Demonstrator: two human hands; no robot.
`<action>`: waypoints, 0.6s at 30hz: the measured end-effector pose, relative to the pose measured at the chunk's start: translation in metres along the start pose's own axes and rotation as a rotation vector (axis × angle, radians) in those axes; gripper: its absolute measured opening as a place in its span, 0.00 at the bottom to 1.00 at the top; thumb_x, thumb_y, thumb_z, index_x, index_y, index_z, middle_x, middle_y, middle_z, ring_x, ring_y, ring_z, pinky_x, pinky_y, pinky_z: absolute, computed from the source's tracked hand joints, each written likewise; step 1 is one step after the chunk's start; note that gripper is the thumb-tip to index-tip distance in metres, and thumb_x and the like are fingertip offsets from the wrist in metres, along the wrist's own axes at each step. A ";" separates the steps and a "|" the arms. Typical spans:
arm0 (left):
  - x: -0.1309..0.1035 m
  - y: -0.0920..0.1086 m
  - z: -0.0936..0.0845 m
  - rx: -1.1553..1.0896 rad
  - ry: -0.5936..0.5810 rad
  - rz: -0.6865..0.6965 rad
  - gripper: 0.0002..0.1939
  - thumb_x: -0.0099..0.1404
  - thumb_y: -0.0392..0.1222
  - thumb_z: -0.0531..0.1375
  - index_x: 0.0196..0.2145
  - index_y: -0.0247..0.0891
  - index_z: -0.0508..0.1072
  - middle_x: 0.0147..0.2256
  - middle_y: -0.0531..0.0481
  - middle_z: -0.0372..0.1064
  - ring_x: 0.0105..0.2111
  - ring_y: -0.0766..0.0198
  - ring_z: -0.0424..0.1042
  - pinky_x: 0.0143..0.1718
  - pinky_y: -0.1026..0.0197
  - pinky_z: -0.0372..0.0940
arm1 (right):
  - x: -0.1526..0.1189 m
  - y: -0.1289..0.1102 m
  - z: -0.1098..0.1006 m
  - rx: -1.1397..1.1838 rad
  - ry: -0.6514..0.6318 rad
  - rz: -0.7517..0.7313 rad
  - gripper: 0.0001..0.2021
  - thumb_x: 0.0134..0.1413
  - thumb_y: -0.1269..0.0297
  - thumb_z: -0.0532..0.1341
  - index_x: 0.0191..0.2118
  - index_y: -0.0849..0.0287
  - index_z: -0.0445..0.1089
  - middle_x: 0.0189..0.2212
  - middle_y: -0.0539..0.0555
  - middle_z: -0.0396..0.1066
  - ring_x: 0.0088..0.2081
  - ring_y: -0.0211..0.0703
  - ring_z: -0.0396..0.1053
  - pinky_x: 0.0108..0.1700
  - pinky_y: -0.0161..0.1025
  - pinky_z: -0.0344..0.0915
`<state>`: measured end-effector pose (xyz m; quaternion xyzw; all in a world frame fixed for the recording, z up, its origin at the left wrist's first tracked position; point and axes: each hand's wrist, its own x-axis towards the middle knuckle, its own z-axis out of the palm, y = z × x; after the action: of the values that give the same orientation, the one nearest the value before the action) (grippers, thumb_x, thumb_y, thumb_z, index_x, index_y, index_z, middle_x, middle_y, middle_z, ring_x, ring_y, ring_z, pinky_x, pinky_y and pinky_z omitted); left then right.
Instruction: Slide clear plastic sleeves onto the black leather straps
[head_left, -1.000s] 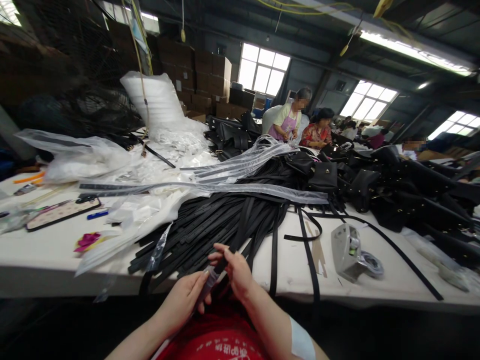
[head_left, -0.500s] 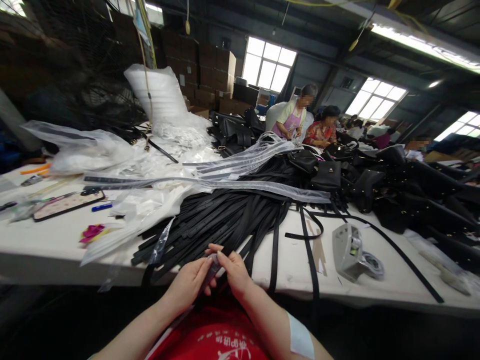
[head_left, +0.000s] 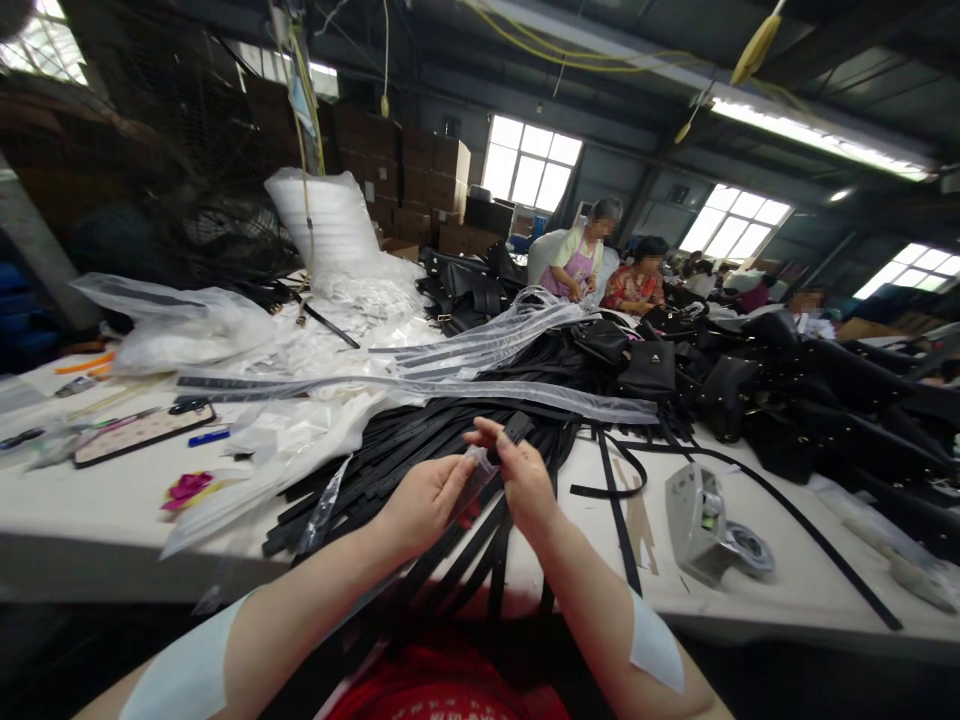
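Dial centred on your view. Table (head_left: 60, 510) carries the strap pile (head_left: 412, 440), mostly toward 7 o'clock. Your hands have shifted forward, clear of your red shirt (head_left: 450, 690), out over the pile. Left hand (head_left: 424, 505), 7 o'clock: fingers nearly closed, pinching the clear sleeve (head_left: 478, 478). Right hand (head_left: 529, 490), 5 o'clock: pinched on the black strap (head_left: 517, 428), which shows just beyond the thumb. Probably both pieces travelled together; can't tell how much strap is inside.
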<state>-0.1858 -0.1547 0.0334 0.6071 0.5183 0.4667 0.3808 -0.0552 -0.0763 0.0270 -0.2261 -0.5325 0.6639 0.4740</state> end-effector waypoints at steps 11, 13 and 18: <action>0.082 0.091 -0.008 -0.124 0.038 0.244 0.27 0.66 0.63 0.49 0.25 0.37 0.68 0.19 0.52 0.71 0.16 0.64 0.71 0.19 0.65 0.65 | 0.049 -0.115 0.011 -0.129 -0.181 -0.126 0.22 0.54 0.48 0.61 0.41 0.64 0.76 0.18 0.49 0.70 0.17 0.37 0.63 0.26 0.37 0.65; 0.085 0.092 -0.001 -0.145 -0.006 0.230 0.28 0.65 0.65 0.49 0.25 0.37 0.67 0.19 0.51 0.71 0.15 0.65 0.70 0.17 0.66 0.64 | 0.051 -0.136 0.007 -0.139 -0.119 -0.189 0.18 0.50 0.53 0.66 0.40 0.63 0.76 0.22 0.51 0.74 0.24 0.39 0.69 0.31 0.37 0.68; 0.085 0.090 0.021 -0.154 -0.084 0.255 0.29 0.65 0.65 0.48 0.25 0.37 0.67 0.19 0.51 0.72 0.16 0.65 0.71 0.17 0.66 0.63 | 0.061 -0.198 -0.013 -0.078 0.125 -0.345 0.17 0.48 0.51 0.67 0.23 0.61 0.72 0.24 0.54 0.76 0.29 0.42 0.74 0.38 0.40 0.71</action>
<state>-0.1387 -0.0862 0.1275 0.6559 0.3834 0.5239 0.3851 0.0047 -0.0206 0.2178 -0.1906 -0.5581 0.5363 0.6039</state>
